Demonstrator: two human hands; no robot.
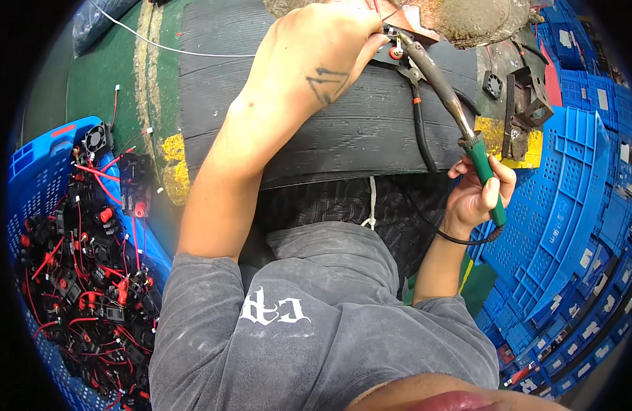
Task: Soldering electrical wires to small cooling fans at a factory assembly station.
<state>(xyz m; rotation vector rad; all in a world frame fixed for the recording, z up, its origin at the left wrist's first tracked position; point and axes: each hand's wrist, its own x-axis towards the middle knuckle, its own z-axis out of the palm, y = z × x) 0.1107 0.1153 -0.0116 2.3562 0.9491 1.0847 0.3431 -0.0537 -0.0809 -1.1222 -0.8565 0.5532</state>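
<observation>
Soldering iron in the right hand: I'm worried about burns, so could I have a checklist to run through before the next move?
1. Right hand on the soldering iron's green handle, off the metal: ok.
2. Left thumb well clear of the tip: not ok, it looks close beside it.
3. Left hand gripping the small black-and-red part firmly: cannot tell, its fingertips are partly hidden.
4. Hands protected: not ok, both are bare.
5. Cord away from the right wrist: not ok, it loops close by it.
6. Tip temperature: cannot tell, nothing visible shows it.
</observation>
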